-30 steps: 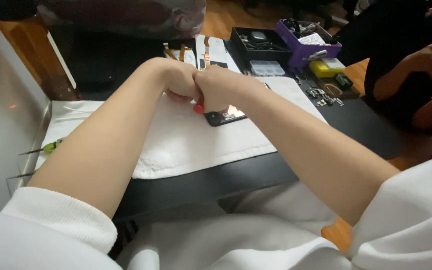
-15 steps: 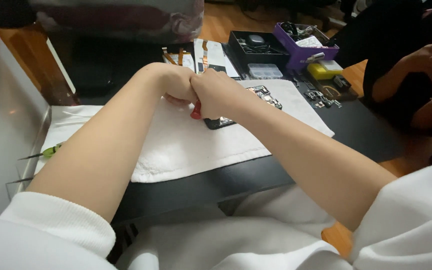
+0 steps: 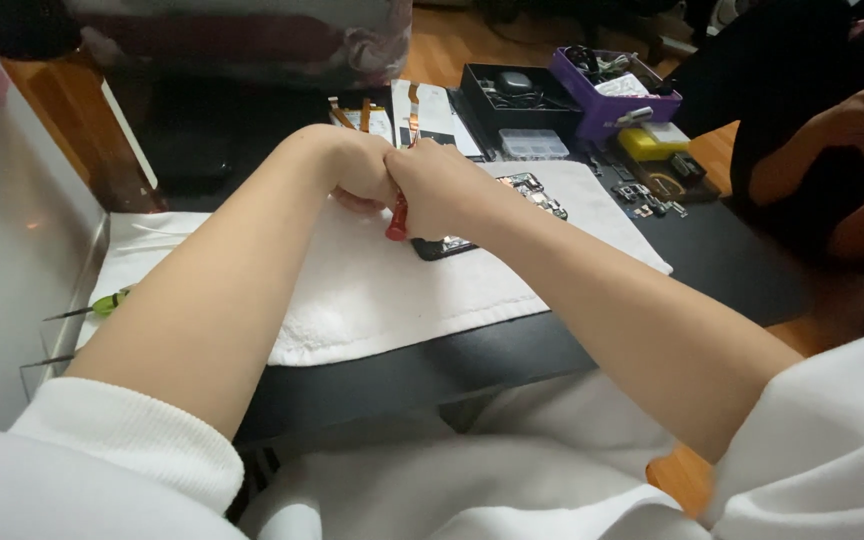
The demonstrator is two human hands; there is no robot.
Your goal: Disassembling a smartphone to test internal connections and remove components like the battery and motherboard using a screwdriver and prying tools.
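gripping the red tool (image 3: 396,217) in your closed right hand (image 3: 439,187), your fisted left hand (image 3: 357,165) pressed against it over the phone (image 3: 439,246) on the towel (image 3: 372,290), you risk a slip gouging the board.

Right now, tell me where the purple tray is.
In the head view, the purple tray sits at the table's far right, beside the black box and behind the yellow case.

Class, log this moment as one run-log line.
right hand: grips red-handled tool | left hand: touching right | below: dark phone on white towel
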